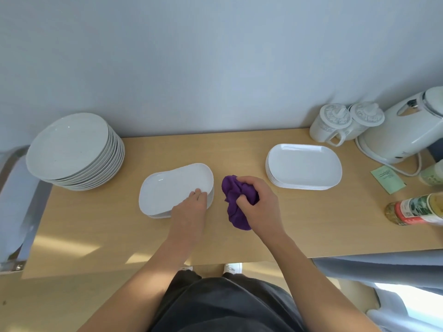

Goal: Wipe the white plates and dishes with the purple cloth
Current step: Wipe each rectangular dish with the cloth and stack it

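Fingers (247, 180) of right hand (260, 203) curled round bunched purple cloth (233, 212), between two oblong dish stacks. Left hand (189, 209): fingertips flat on centre stack (167, 188). Right stack (304, 164) untouched. Jar (412, 208) label illegible.

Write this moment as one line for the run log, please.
left hand: rests on top oblong dish | right hand: grips purple cloth | cloth: beside dish, not touching it

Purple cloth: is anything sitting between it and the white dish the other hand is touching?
Nothing visible. The right hand grips the purple cloth just right of the oblong white dish, whose rim the left hand touches; only bare table lies between.
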`<state>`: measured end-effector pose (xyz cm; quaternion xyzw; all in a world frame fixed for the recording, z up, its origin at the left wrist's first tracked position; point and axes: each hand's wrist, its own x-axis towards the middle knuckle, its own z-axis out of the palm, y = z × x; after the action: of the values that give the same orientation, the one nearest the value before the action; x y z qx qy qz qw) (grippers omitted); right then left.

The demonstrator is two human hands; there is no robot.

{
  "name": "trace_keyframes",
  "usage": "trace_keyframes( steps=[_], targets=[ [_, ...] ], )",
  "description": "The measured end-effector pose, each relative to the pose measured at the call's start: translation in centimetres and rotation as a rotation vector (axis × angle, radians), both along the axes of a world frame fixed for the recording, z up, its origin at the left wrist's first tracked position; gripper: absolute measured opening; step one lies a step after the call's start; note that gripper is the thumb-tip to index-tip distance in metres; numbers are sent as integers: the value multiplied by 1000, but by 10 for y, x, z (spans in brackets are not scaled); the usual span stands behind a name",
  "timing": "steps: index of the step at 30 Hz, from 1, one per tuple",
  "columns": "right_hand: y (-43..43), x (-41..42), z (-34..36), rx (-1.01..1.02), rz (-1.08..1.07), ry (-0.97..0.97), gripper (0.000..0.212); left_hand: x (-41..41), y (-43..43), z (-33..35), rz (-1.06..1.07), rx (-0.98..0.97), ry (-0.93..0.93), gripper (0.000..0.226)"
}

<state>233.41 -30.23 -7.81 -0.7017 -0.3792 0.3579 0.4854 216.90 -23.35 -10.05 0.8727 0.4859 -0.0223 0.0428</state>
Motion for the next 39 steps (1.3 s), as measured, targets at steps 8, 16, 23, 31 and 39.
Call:
trace_keyframes(
  steps=[8, 16, 23, 31, 39],
  targets=[
    [16, -21, 22, 83, -70, 18, 47, -14, 32, 51, 187, 142, -422, 14],
    [86, -53, 91, 386, -118, -168, 39, -37, 52, 125, 363, -485, -1174, 39],
    [108, -90, 54, 407, -52, -390, 31, -48, 76, 125, 426, -610, -1374, 23],
    [90, -120, 23, 443, -145, -466, 25, -52, 94, 115, 324, -589, -1208, 25],
    [146, -79, 68, 225, -202, -295, 26, -55, 92, 104, 260, -539, -1140, 30]
  ],
)
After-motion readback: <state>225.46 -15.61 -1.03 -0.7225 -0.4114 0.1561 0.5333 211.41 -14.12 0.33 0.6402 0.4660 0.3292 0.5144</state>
